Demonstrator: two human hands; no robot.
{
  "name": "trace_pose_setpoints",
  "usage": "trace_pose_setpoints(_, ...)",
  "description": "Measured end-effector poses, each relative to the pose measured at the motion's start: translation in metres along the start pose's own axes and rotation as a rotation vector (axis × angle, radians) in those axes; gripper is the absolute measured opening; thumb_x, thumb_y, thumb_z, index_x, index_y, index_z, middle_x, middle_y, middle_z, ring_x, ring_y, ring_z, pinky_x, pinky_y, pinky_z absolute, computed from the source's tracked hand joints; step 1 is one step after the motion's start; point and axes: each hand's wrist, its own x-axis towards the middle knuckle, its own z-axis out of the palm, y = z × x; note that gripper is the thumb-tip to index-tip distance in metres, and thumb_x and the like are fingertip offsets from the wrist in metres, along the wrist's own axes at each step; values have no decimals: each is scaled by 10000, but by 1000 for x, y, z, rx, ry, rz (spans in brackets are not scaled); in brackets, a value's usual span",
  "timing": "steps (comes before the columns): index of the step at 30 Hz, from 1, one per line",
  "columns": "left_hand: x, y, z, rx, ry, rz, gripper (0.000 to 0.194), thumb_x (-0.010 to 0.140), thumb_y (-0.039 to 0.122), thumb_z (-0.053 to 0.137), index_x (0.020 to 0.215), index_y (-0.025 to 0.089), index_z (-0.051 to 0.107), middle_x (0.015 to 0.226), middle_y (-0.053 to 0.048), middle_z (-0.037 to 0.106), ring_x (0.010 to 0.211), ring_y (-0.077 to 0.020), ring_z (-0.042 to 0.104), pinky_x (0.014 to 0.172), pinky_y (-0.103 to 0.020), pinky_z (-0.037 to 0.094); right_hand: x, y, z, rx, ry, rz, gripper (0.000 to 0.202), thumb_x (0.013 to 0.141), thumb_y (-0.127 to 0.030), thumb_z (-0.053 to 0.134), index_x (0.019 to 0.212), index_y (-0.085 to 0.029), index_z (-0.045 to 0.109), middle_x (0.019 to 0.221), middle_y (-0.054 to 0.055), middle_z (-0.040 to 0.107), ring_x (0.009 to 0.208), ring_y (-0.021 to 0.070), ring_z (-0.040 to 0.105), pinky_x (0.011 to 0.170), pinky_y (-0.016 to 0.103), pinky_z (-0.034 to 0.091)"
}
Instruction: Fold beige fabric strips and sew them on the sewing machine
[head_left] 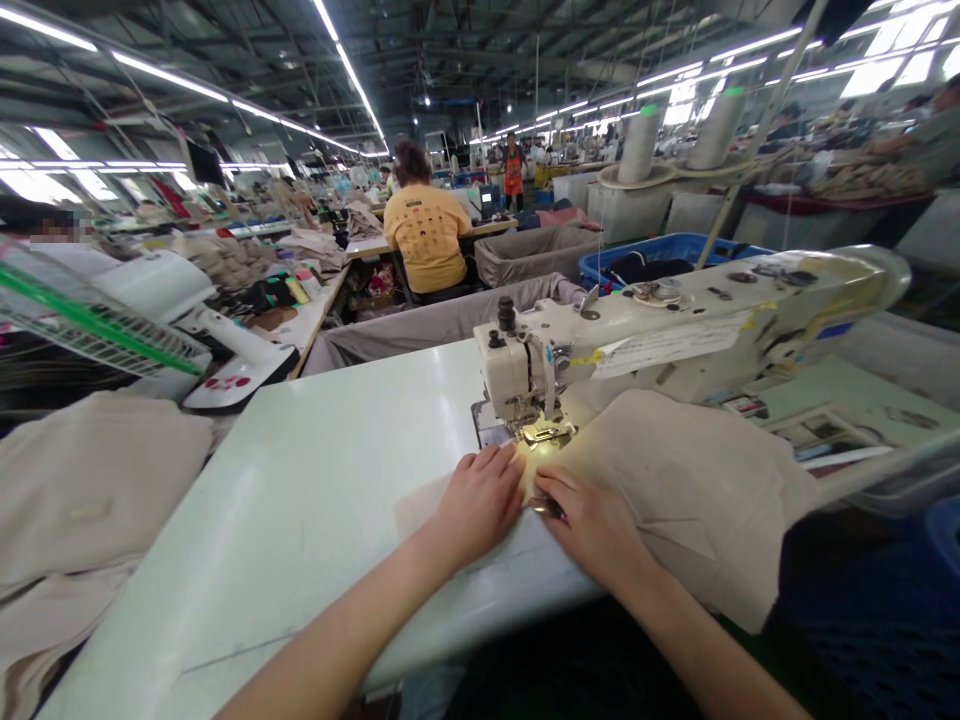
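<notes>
Garment factory floor, white worktop [315,500]: left hand [480,505] and right hand [592,525], fingers flat and uncurled, pin beige fabric [675,490] just before the sewing machine's presser foot [546,432]; seam-feeding step, wants steady even guiding.

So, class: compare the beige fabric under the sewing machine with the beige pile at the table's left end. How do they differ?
The fabric at the machine lies spread under the presser foot, with the left hand and right hand pressing on it; the pile on the left is stacked and untouched. The first drapes over the table's front edge; the pile sits away from the sewing machine. Both look the same beige.
</notes>
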Motion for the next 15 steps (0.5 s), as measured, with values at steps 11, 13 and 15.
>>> trace_pose_setpoints(11, 0, -5, 1, -44, 29, 6, 325, 965, 265, 544, 1282, 196, 566, 1401, -119, 557, 1240, -295, 520, 959, -456, 484, 0, 1, 5, -36, 28, -20, 136, 945, -179, 589, 1049, -199, 674, 1183, 70, 701, 903, 206, 707, 748, 279, 539)
trace_pose_setpoints(13, 0, -6, 1, -38, 24, 10, 323, 965, 263, 544, 1279, 190, 570, 1402, -119, 560, 1243, -301, 518, 960, -460, 484, 1, 0, 5, -48, 18, -18, 137, 943, -172, 591, 1047, -200, 675, 1194, 65, 698, 902, 208, 707, 755, 285, 542)
trace_pose_setpoints(15, 1, -7, 1, -34, 19, 15, 325, 972, 262, 535, 1284, 181, 568, 1406, -120, 559, 1254, -306, 512, 968, -467, 484, 2, -1, 4, -56, 10, -19, 150, 936, -160, 591, 1056, -198, 673, 1203, 66, 695, 911, 212, 707, 767, 292, 547)
